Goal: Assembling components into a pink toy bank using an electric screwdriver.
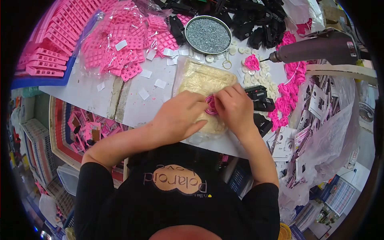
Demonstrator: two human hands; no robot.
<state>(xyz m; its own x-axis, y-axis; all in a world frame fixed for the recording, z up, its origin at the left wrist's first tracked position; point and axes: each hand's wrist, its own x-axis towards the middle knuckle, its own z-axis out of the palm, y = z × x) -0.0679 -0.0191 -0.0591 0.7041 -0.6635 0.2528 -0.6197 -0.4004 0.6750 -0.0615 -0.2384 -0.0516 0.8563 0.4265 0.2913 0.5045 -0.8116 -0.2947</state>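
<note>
Both hands, left hand (180,116) and right hand (234,108), meet fingertip-to-fingertip, each grip pinching the pink round part (211,105).

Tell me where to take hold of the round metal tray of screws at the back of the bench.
Take the tray by its thin raised rim on the near edge, coming from the front. It sits flat and full of loose screws, so lift it level. Black parts crowd its right and far sides; the near side looks more open.
</note>
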